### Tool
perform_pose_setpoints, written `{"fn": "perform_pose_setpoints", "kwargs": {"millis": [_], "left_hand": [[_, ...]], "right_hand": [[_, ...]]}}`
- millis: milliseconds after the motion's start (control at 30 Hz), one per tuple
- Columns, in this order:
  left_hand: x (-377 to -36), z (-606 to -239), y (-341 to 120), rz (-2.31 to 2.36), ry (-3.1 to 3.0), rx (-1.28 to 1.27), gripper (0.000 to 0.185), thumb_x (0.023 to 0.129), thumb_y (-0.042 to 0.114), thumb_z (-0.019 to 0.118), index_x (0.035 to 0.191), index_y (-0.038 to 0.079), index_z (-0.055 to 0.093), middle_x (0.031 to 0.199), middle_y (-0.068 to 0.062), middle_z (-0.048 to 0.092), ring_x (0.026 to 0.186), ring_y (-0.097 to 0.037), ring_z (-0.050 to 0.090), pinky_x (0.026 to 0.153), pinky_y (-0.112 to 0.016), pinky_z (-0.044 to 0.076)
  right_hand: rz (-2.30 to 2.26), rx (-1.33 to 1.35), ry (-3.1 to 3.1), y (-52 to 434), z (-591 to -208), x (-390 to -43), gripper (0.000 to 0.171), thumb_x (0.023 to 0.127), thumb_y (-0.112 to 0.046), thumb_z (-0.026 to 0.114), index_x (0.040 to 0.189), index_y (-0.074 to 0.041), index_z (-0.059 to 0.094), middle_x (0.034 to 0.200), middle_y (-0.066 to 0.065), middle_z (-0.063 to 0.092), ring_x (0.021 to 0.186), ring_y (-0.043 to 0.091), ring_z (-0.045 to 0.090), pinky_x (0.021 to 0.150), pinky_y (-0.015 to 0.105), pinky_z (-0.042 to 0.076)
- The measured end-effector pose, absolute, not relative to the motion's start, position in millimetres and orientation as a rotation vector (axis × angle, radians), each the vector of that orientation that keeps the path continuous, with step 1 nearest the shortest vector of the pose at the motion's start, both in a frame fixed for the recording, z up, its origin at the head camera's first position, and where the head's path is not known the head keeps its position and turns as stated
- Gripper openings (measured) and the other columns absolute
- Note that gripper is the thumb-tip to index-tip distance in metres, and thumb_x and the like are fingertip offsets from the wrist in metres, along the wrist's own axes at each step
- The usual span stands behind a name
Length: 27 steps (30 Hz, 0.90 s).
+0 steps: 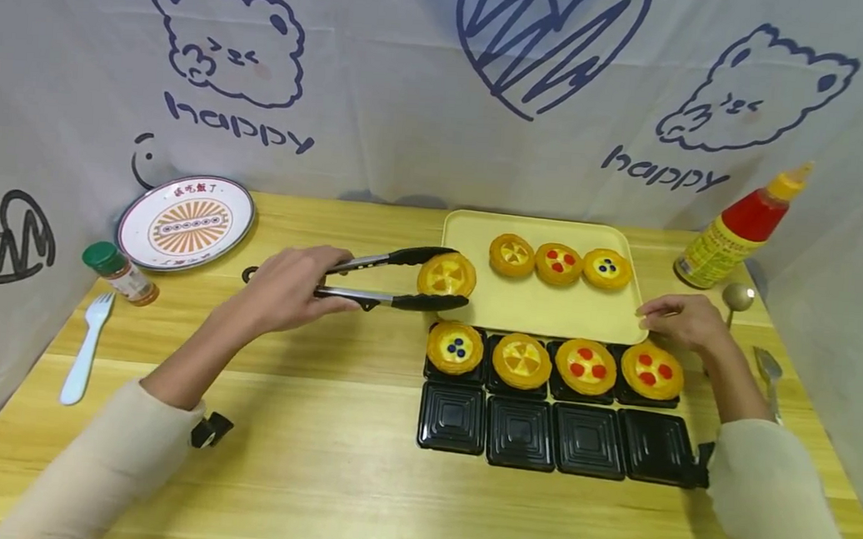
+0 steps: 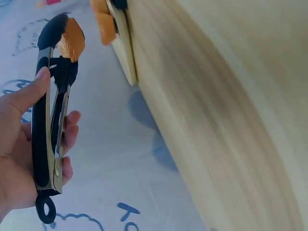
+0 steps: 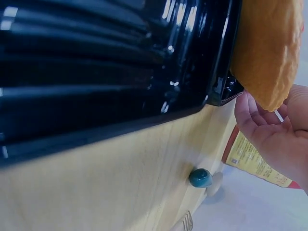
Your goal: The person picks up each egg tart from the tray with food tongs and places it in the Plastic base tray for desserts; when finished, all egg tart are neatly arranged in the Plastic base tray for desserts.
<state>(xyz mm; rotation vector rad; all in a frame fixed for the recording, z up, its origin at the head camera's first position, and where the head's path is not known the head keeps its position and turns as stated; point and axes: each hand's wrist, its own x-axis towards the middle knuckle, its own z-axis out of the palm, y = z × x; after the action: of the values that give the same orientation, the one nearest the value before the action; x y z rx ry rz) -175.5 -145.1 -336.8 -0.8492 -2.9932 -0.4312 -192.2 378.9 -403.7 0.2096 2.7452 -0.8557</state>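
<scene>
Head view. Left hand (image 1: 299, 281) gripping tongs (image 1: 429, 303); fingers wrapped about the arms. Tart (image 1: 448, 277) with yellow wedges caught between the tong ends, at the left edge of the yellow tray (image 1: 549, 307), topping facing the camera. Right hand (image 1: 687, 321) at the tray's right side, fingertips at the rim; pinching or merely touching, cannot tell. Three more tarts (image 1: 558, 264) sit in a row on the tray. Just in front, four filled boxes (image 1: 454, 375), each bearing a tart; nearer the person, a row of black squares (image 1: 519, 433).

Judgement: squeeze just enough to stop the tart slipping; too much may dent the crust. Best carried level, clear of the tray rim and the filled boxes.

Left wrist view. Thumb along one tong arm, fingers curled round the other. Tart off the table, near the tips, its pastry side showing. A hold so far out suggests slow, smooth turns of the wrist.

Right wrist view. A filled box and its tart crowd the foreground and cover part of the hand; bottle (image 3: 255, 161) behind. Worth keeping the knuckles off that tart; a light, steady touch at the rim should serve.
</scene>
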Motion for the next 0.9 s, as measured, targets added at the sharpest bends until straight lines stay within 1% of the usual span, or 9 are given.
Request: {"fn": "perform_pose_setpoints", "kwargs": {"millis": [133, 233, 333, 433, 467, 533, 600, 767, 900], "left_hand": [[-148, -337, -151, -0.466, -2.977, -0.958, 0.062, 0.078, 0.043, 0.075, 0.125, 0.006, 0.058, 0.107, -0.01, 0.068, 0.077, -0.018, 0.064, 0.065, -0.036, 0.053], [-130, -340, -152, -0.457, -2.952, -1.058, 0.061, 0.077, 0.043, 0.076, 0.123, 0.006, 0.059, 0.109, -0.01, 0.068, 0.079, -0.017, 0.064, 0.07, -0.037, 0.053], [-115, -345, -150, -0.435, -2.93, -1.138, 0.064, 0.076, 0.044, 0.076, 0.123, 0.005, 0.059, 0.114, -0.01, 0.067, 0.091, -0.021, 0.065, 0.08, -0.041, 0.052], [-103, -348, -147, -0.401, -2.933, -1.19, 0.066, 0.076, 0.046, 0.075, 0.125, 0.006, 0.059, 0.118, -0.009, 0.066, 0.104, -0.023, 0.063, 0.085, -0.042, 0.049], [-100, -349, -146, -0.387, -2.935, -1.198, 0.066, 0.076, 0.046, 0.075, 0.126, 0.006, 0.058, 0.119, -0.01, 0.066, 0.108, -0.024, 0.062, 0.085, -0.042, 0.049], [-95, -351, -145, -0.347, -2.94, -1.208, 0.067, 0.076, 0.046, 0.075, 0.126, 0.006, 0.058, 0.119, -0.009, 0.066, 0.109, -0.024, 0.062, 0.085, -0.041, 0.048], [-93, -353, -143, -0.313, -2.944, -1.207, 0.067, 0.076, 0.046, 0.075, 0.127, 0.006, 0.058, 0.121, -0.01, 0.065, 0.111, -0.025, 0.061, 0.088, -0.043, 0.048], [-89, -357, -140, -0.281, -2.948, -1.208, 0.069, 0.075, 0.044, 0.076, 0.128, 0.005, 0.057, 0.12, -0.011, 0.065, 0.111, -0.026, 0.061, 0.091, -0.047, 0.048], [-85, -353, -141, -0.301, -2.972, -1.199, 0.071, 0.074, 0.043, 0.077, 0.129, 0.005, 0.055, 0.121, -0.011, 0.064, 0.111, -0.025, 0.06, 0.092, -0.048, 0.047]], "right_hand": [[-0.86, 0.212, 2.739, 378, -404, -191, 0.036, 0.089, -0.025, 0.066, 0.112, 0.003, 0.064, 0.093, 0.011, 0.067, 0.08, 0.022, 0.054, 0.064, 0.024, 0.044], [-0.87, 0.233, 2.728, 378, -404, -191, 0.036, 0.09, -0.025, 0.065, 0.113, 0.002, 0.064, 0.096, 0.013, 0.065, 0.083, 0.025, 0.053, 0.065, 0.024, 0.044], [-0.876, 0.243, 2.719, 378, -404, -191, 0.037, 0.09, -0.025, 0.065, 0.115, 0.002, 0.063, 0.098, 0.015, 0.065, 0.086, 0.027, 0.052, 0.066, 0.024, 0.043], [-0.872, 0.245, 2.723, 378, -404, -191, 0.038, 0.09, -0.026, 0.065, 0.115, 0.002, 0.063, 0.099, 0.016, 0.065, 0.086, 0.027, 0.053, 0.066, 0.024, 0.043], [-0.87, 0.244, 2.726, 378, -404, -191, 0.038, 0.089, -0.026, 0.065, 0.115, 0.002, 0.063, 0.099, 0.016, 0.065, 0.086, 0.026, 0.053, 0.066, 0.024, 0.043], [-0.864, 0.238, 2.734, 378, -404, -191, 0.037, 0.089, -0.026, 0.065, 0.115, 0.002, 0.064, 0.101, 0.018, 0.065, 0.086, 0.026, 0.054, 0.066, 0.024, 0.044], [-0.862, 0.241, 2.733, 378, -403, -191, 0.038, 0.089, -0.026, 0.065, 0.115, 0.002, 0.063, 0.101, 0.018, 0.065, 0.087, 0.026, 0.055, 0.067, 0.024, 0.044], [-0.876, 0.263, 2.709, 378, -404, -191, 0.038, 0.09, -0.026, 0.065, 0.116, 0.002, 0.062, 0.1, 0.015, 0.065, 0.089, 0.028, 0.054, 0.067, 0.023, 0.044], [-0.879, 0.261, 2.712, 376, -404, -191, 0.037, 0.09, -0.025, 0.065, 0.115, 0.002, 0.063, 0.098, 0.014, 0.065, 0.088, 0.027, 0.054, 0.067, 0.023, 0.044]]}}
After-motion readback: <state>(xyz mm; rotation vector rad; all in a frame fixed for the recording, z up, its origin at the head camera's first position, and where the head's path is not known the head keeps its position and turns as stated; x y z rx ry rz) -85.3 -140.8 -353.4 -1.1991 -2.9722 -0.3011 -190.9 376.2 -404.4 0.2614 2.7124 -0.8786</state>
